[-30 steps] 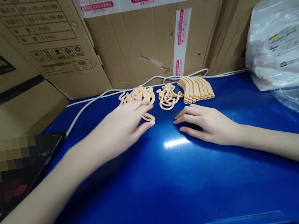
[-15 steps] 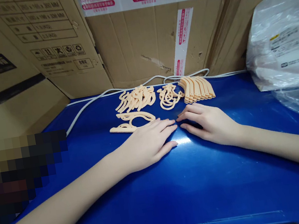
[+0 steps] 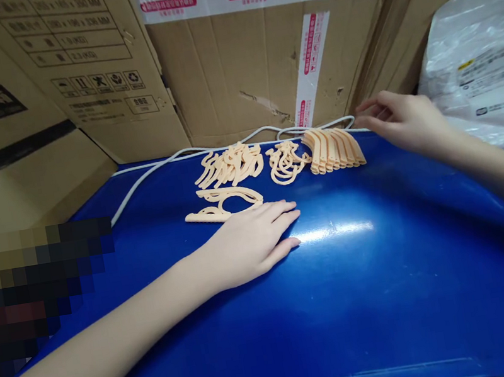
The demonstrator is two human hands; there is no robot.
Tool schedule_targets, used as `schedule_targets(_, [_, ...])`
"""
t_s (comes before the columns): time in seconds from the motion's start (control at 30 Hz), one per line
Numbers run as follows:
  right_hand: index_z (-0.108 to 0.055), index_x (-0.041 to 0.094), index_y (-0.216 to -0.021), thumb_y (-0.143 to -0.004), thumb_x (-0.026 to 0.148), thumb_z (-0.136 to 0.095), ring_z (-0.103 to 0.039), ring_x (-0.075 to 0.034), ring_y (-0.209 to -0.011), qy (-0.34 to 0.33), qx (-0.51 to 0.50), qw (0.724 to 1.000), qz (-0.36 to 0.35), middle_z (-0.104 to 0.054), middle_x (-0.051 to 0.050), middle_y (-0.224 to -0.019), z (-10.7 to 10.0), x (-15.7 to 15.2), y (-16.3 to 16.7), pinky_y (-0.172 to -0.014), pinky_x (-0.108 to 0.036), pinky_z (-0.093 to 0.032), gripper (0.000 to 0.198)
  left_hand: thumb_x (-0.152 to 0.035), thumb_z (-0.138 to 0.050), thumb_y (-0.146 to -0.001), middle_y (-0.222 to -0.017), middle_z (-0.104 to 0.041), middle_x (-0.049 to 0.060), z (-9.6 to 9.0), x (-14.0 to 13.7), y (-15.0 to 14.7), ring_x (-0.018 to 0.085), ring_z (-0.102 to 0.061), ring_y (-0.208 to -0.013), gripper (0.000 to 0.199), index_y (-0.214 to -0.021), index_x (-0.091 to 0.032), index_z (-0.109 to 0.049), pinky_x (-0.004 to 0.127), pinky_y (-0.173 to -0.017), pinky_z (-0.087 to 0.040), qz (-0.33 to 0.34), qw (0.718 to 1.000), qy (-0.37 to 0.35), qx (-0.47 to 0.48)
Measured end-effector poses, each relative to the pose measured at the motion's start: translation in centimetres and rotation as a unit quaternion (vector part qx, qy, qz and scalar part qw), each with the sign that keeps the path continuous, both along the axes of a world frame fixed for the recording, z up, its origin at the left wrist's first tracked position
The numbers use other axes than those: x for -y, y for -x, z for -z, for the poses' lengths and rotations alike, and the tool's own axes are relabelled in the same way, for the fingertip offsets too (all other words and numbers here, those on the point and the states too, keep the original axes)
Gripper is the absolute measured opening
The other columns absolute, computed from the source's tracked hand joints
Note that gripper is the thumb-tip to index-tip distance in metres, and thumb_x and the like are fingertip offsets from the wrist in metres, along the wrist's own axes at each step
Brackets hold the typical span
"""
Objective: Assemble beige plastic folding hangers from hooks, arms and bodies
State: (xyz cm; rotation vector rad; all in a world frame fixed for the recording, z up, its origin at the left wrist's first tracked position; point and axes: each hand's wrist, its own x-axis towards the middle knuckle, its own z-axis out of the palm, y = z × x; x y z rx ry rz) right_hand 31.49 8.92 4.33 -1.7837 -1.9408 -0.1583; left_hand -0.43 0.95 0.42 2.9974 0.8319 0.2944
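My left hand (image 3: 257,235) lies flat on the blue tabletop with its fingers stretched out, holding nothing. Just beyond it is a beige plastic piece (image 3: 206,216) with a curved loop, perhaps a folding clothes hanger; my hand covers part of it. My right hand (image 3: 406,119) is raised above the table's back right, fingers loosely bent and apart, nothing seen in them. Left of that hand sits a row of curved beige hollow arms (image 3: 332,150). Beside the row are a small pile of beige hooks (image 3: 285,164) and a heap of flat curved beige pieces (image 3: 232,166).
Cardboard boxes (image 3: 225,78) stand along the back and left of the blue table (image 3: 304,333). A white cable (image 3: 149,174) runs along the rear edge. At the right lies a clear plastic bag (image 3: 477,70) with a white label.
My right hand has lifted from beside my left hand and moved right and back, past the row of curved arms. My left hand has stayed in place.
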Motion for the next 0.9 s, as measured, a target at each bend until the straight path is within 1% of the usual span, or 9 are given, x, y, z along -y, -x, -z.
schedule_targets(0.03, [-0.062, 0.013, -0.118, -0.09, 0.042, -0.057, -0.061, -0.019, -0.079, 0.034, -0.009, 0.999, 0.026, -0.071, -0.013, -0.096, 0.3, -0.6, -0.7, -0.068, -0.031, -0.041, 0.04, -0.037, -0.039, -0.101, -0.141, -0.054, 0.015, 0.0, 0.0, 0.0, 0.027, -0.053, -0.129, 0.045, -0.134, -0.011, -0.054, 0.043, -0.108, -0.043, 0.0, 1.0, 0.0, 0.0])
schedule_targets(0.1, [-0.06, 0.013, -0.121, -0.09, 0.05, -0.055, -0.06, -0.021, -0.079, 0.068, -0.015, 0.997, 0.045, -0.07, -0.014, -0.096, 1.2, -1.5, -1.5, -0.07, -0.033, -0.041, 0.049, -0.038, -0.039, -0.101, -0.141, -0.054, 0.014, -0.1, 0.0, 0.0, 0.027, -0.053, -0.128, 0.045, -0.134, -0.011, -0.054, 0.042, -0.108, -0.043, -0.001, 1.0, -0.001, -0.003])
schedule_targets(0.2, [-0.056, 0.011, -0.125, -0.088, 0.06, -0.052, -0.058, -0.021, -0.075, 0.101, -0.017, 0.994, 0.047, -0.07, -0.014, -0.094, 2.6, -2.0, -1.5, -0.07, -0.034, -0.039, 0.061, -0.038, -0.038, -0.102, -0.142, -0.054, 0.014, -0.1, 0.0, 0.0, 0.026, -0.052, -0.129, 0.046, -0.134, -0.01, -0.054, 0.041, -0.109, -0.042, -0.001, 1.0, -0.003, -0.008])
schedule_targets(0.3, [-0.05, 0.011, -0.13, -0.085, 0.063, -0.055, -0.058, -0.02, -0.071, 0.123, -0.022, 0.991, 0.052, -0.07, -0.013, -0.091, 3.2, -2.2, -1.0, -0.069, -0.034, -0.039, 0.069, -0.038, -0.039, -0.102, -0.142, -0.054, 0.013, 0.0, -0.1, 0.1, 0.026, -0.051, -0.13, 0.047, -0.135, -0.009, -0.054, 0.041, -0.11, -0.041, 0.0, 1.0, -0.004, -0.008])
schedule_targets(0.47, [-0.05, 0.012, -0.13, -0.089, 0.047, -0.056, -0.059, -0.021, -0.075, 0.139, -0.01, 0.988, 0.061, -0.071, -0.014, -0.095, 3.0, -2.2, -0.9, -0.069, -0.032, -0.039, 0.054, -0.038, -0.038, -0.102, -0.142, -0.054, 0.013, 0.0, -0.1, 0.1, 0.026, -0.051, -0.13, 0.047, -0.135, -0.008, -0.054, 0.041, -0.11, -0.04, 0.002, 1.0, -0.007, -0.01])
schedule_targets(0.6, [-0.051, 0.012, -0.13, -0.089, 0.049, -0.055, -0.06, -0.022, -0.075, 0.143, 0.015, 0.987, 0.075, -0.072, -0.015, -0.096, 2.8, -2.0, -0.8, -0.067, -0.032, -0.039, 0.056, -0.038, -0.038, -0.102, -0.142, -0.054, 0.013, 0.0, 0.0, -0.1, 0.026, -0.051, -0.129, 0.047, -0.135, -0.009, -0.054, 0.04, -0.11, -0.041, 0.0, 1.0, -0.007, -0.011])
schedule_targets(0.67, [-0.052, 0.013, -0.129, -0.089, 0.047, -0.054, -0.062, -0.024, -0.077, 0.142, 0.035, 0.986, 0.081, -0.072, -0.015, -0.096, 2.7, -1.8, -0.7, -0.066, -0.032, -0.039, 0.053, -0.038, -0.038, -0.102, -0.142, -0.054, 0.012, 0.0, 0.0, 0.0, 0.026, -0.052, -0.129, 0.047, -0.135, -0.009, -0.054, 0.04, -0.11, -0.041, -0.002, 1.0, -0.008, -0.012])
schedule_targets(0.8, [-0.055, 0.014, -0.126, -0.088, 0.046, -0.051, -0.064, -0.032, -0.085, 0.121, 0.09, 0.982, 0.116, -0.073, -0.018, -0.097, 2.1, -1.5, -0.5, -0.065, -0.035, -0.037, 0.05, -0.038, -0.038, -0.102, -0.141, -0.054, 0.013, 0.2, -0.1, 0.1, 0.026, -0.052, -0.128, 0.047, -0.134, -0.008, -0.054, 0.04, -0.109, -0.042, 0.003, 1.0, -0.016, -0.005])
schedule_targets(0.9, [-0.054, 0.014, -0.128, -0.087, 0.047, -0.05, -0.065, -0.036, -0.086, 0.094, 0.125, 0.978, 0.137, -0.073, -0.018, -0.095, 1.0, -0.9, -0.3, -0.064, -0.036, -0.036, 0.053, -0.038, -0.038, -0.102, -0.141, -0.055, 0.013, 0.4, -0.1, 0.1, 0.026, -0.053, -0.128, 0.046, -0.134, -0.009, -0.054, 0.04, -0.109, -0.042, 0.006, 1.0, -0.021, -0.001])
